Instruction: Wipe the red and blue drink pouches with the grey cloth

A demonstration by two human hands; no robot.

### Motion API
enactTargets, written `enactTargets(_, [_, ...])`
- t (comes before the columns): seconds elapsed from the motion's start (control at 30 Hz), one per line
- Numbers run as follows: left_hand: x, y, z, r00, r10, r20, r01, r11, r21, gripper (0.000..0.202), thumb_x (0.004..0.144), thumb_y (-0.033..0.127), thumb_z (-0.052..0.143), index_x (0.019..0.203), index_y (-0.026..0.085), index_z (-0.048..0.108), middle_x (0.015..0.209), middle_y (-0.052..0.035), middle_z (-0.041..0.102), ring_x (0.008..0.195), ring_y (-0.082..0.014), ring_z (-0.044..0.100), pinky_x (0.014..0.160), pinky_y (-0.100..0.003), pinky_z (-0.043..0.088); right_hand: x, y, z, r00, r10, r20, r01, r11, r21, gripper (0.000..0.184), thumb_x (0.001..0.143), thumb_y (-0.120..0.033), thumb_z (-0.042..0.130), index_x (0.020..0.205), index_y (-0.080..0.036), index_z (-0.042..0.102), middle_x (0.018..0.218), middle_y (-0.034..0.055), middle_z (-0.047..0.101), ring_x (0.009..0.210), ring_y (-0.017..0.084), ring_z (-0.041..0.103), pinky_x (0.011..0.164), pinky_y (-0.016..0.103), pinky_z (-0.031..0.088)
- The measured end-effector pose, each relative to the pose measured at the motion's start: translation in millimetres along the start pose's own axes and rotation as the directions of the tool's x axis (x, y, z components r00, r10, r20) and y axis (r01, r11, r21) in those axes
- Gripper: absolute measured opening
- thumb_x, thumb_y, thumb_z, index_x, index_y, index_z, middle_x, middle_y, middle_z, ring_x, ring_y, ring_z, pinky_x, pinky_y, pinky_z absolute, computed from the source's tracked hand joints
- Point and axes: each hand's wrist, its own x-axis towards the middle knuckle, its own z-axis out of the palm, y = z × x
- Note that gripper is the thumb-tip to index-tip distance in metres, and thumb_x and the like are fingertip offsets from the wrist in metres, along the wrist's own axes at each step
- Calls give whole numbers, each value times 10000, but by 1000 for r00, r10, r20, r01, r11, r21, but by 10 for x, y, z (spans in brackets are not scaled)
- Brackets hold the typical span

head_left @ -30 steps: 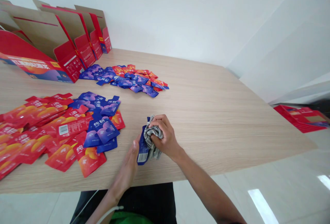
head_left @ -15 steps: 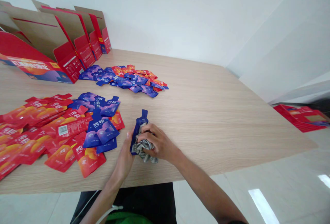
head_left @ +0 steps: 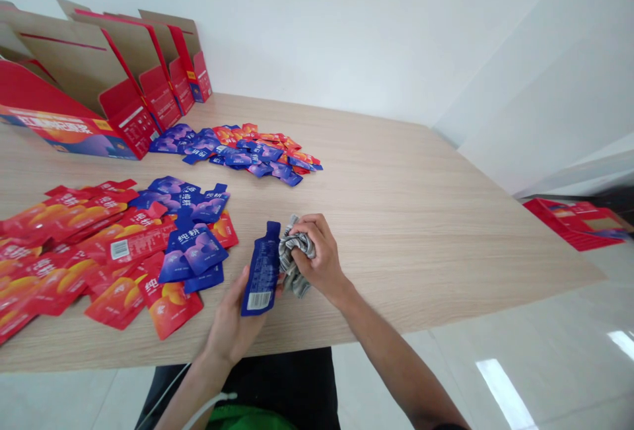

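Head view shows the left hand (head_left: 232, 324) holding one blue pouch (head_left: 261, 268) just above the near edge of the desk (head_left: 421, 218). The left fingers (head_left: 244, 279) are closed on its lower part, where the white label is. The pouch is long and thin. Its long side runs away from the person, with the small spout end at the far top and the label end down by the palm. It leans a little to the right.

The right hand (head_left: 319, 255) is just to the right of the pouch. Its fingers (head_left: 310, 232) are shut tight around a scrunched grey cloth (head_left: 293, 255). The cloth touches the right edge of the pouch, near the middle of its long side. So the cloth is on the right and the pouch is on the left, side by side, with both hands very close together.

A big pile of red and blue pouches (head_left: 123, 251) lies on the desk to the left, near the left hand. A smaller pile (head_left: 242, 149) lies farther back. Open red boxes (head_left: 99, 86) stand at the far left.
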Motion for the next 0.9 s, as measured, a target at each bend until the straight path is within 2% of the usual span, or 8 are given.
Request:
enactTargets(0.07, [22,-8,-55,1000,2,21,-3,1000,21,333,739,376,882,990,167,814,940,-82,801,869,-232,736,782,-309,591,5,-20,-12,1000,-3,-22,4,1000,2,219,833,-108,553,1002,-227,623,1028,66,567,980,232,603,878,385,557])
enactTargets(0.17, [76,-68,-132,992,43,118,-47,999,27,475,753,352,885,1180,176,774,985,-84,783,954,-240,725,864,-323,581,6,-30,-23,999,-12,-30,12,1000,5,201,834,-127,564,998,-225,628,1022,67,569,969,235,604,867,387,555])
enactTargets(0.23, [105,-105,-164,984,56,170,-54,998,-16,563,739,306,900,1264,190,735,967,-57,763,893,-192,717,844,-286,582,4,-27,-26,999,-16,-33,16,1000,6,197,835,-134,565,998,-225,630,1019,67,571,964,236,605,863,386,554])
enactTargets(0.33, [108,-95,-161,997,10,71,-7,999,-39,396,756,215,874,1136,185,769,890,-29,752,774,-129,707,747,-209,588,3,-22,-30,999,-16,-38,16,1000,-18,190,839,-145,559,995,-228,628,1013,68,574,959,237,610,855,387,557])
enactTargets(0.43, [80,-7,-89,996,-37,-86,34,999,-40,146,858,172,730,996,179,778,934,-67,792,857,-183,756,805,-270,628,4,-22,-35,999,-22,-35,21,999,-32,162,865,-173,559,1001,-230,627,1013,71,575,959,237,612,851,389,560])
enactTargets(0.6, [74,121,48,995,-5,-97,0,999,-55,299,976,217,523,1137,159,769,1008,-106,819,1054,-254,767,988,-393,601,3,-7,-57,996,-86,-34,87,995,44,141,905,-192,571,1026,-233,633,1031,68,580,979,233,606,874,400,565])
enactTargets(0.77, [111,107,39,997,59,-45,-61,997,-52,415,1022,380,512,1336,183,698,1166,-106,805,1216,-290,708,1116,-459,514,-4,16,-95,978,-188,92,173,973,151,165,1007,-370,596,1083,-236,655,1065,75,589,997,221,620,882,372,577])
enactTargets(0.9, [128,67,94,991,135,-13,-135,991,-20,487,983,490,596,1363,196,674,1258,-97,771,1263,-303,671,1119,-458,508,-19,10,-59,926,-264,268,224,959,171,254,1033,-438,598,1155,-222,651,1116,95,631,1078,222,636,976,369,557])
